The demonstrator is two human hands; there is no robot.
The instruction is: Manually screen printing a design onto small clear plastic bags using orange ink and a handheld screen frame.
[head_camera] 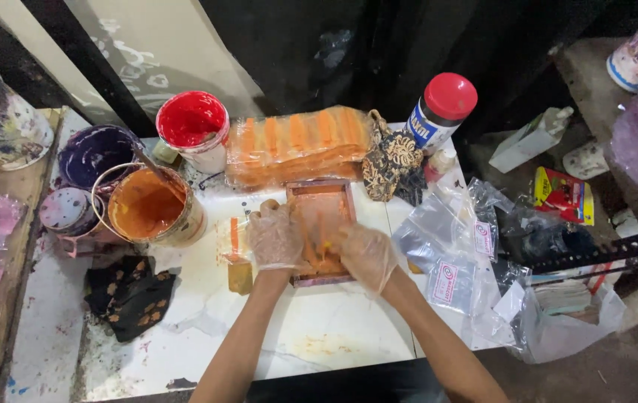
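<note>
A small wooden-framed printing screen [320,195], smeared with orange paint, lies flat on the white table [319,336]. My left hand [274,237], in a clear plastic glove, presses on the frame's left side. In a similar glove, my right hand [366,255] rests on the lower right of the frame, fingers curled over the orange mesh. Whether it holds a tool I cannot tell. A small orange-stained spatula [238,261] lies just left of my left hand.
An orange paint bucket [147,207], a red one [192,123], a purple one [95,154] stand at the left. An orange-stained plastic bag [296,145] and a red-capped bottle [442,112] sit behind. Patterned cloths [131,295] [390,164] and clear bags [453,246] surround the frame.
</note>
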